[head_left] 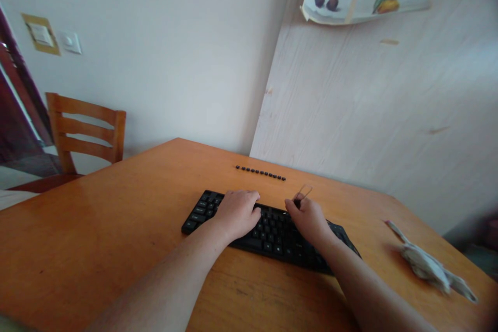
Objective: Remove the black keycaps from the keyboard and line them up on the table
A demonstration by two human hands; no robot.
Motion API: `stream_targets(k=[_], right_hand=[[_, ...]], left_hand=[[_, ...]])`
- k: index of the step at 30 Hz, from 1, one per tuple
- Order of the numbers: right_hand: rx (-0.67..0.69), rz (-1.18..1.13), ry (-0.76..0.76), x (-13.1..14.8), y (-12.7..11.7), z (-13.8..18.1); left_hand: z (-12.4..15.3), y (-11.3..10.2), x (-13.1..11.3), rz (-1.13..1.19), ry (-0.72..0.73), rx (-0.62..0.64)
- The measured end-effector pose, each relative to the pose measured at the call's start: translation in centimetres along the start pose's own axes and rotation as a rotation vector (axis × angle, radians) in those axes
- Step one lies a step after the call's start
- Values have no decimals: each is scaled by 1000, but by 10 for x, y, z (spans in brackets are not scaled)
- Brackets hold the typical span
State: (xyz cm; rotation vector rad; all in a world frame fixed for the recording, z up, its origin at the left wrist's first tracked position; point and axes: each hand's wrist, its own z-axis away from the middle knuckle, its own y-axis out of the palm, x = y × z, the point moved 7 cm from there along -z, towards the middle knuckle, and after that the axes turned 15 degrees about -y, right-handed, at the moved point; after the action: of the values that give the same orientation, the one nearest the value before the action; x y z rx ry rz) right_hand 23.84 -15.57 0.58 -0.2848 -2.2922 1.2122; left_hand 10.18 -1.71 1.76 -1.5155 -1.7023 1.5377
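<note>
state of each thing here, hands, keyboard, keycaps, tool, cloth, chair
left hand: palm down, resting on the keyboard
right hand: pinching the wire puller
keyboard: flat on the table, partly under both hands
wire puller: held, loop pointing up and away
keycaps: loose, in a row behind the keyboard
cloth: crumpled, lying at the right
chair: upright, unoccupied

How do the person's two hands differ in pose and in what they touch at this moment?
The left hand lies flat, palm down, on the black keyboard, holding nothing; the right hand is pinched around a thin wire tool with a small dark piece at its fingertips. The left hand covers the keyboard's middle-left keys; the right hand sits near its back edge. Both rest over the same keyboard.
</note>
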Motion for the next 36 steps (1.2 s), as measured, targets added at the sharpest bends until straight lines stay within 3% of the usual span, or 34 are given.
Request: stream_targets(k=[14,20,24,28,36], right_hand=[[-98,-190,152,-17,-1,5],[-254,-454,254,-19,-8,9],[-266,-585,234,-7,-9,9],[-254,-703,154,15,-10,9],[-231,-918,93,48,-8,15]], left_hand=[[0,2,0,-2,24,28],[0,4,1,-2,25,33],[0,1,0,27,0,36],[1,-4,-7,182,-20,34],[-1,10,-11,631,-150,235]])
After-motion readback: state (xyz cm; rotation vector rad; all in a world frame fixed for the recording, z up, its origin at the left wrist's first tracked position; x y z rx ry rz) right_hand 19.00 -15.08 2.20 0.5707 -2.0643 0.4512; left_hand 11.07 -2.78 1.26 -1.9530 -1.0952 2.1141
